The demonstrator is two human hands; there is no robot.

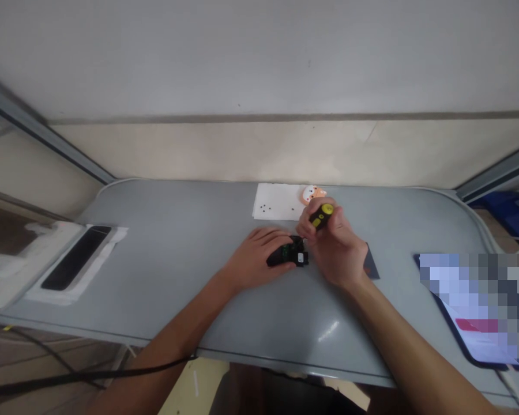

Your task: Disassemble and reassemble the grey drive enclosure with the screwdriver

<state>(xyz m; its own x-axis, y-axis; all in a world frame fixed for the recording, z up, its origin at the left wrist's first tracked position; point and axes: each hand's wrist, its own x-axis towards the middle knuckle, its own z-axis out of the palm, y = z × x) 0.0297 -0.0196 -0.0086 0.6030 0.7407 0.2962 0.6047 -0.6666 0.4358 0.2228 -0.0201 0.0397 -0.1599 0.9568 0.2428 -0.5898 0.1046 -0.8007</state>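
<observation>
My left hand (259, 256) lies over a small black device (288, 252) with green parts and a white label, its fingers and thumb gripping the sides against the table. In my right hand (335, 248) is a screwdriver with a black and yellow handle (322, 216), fingers wrapped round it. The handle's end faces up toward me, and its tip is hidden behind the hand, close to the device's right end. Just beyond the hands, several tiny dark bits, likely screws, lie on a white sheet of paper (277, 199).
An orange and white animal-faced item (311, 195) sits on the paper's right corner. A dark flat card (371, 262) is partly under my right wrist. A tablet (476, 317) lies right, a black phone (78, 256) left. The grey table (177, 230) meets a wall behind.
</observation>
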